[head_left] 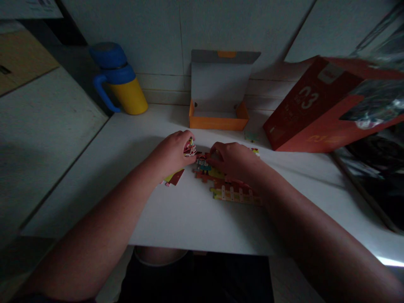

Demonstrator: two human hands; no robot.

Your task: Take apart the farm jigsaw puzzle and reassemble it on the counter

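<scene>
A partly joined jigsaw puzzle [233, 193] with a white fence and a small figure lies flat on the white table. My left hand [176, 151] is closed around a small stack of puzzle pieces [190, 148], just left of the joined part. Over the puzzle's upper middle rests my right hand [235, 158], fingers bent and fingertips down at its surface; whether a piece sits between them is hidden. Loose puzzle pieces [174, 178] lie beneath my left wrist. Part of the puzzle is covered by my right hand and forearm.
Behind the hands an orange box [218, 123] stands with its lid raised. One pale green piece [251, 136] lies near it. A yellow and blue bottle [128, 90] stands at the back left. On the right, a large red box [303, 109] holds clear plastic wrapping [378, 101].
</scene>
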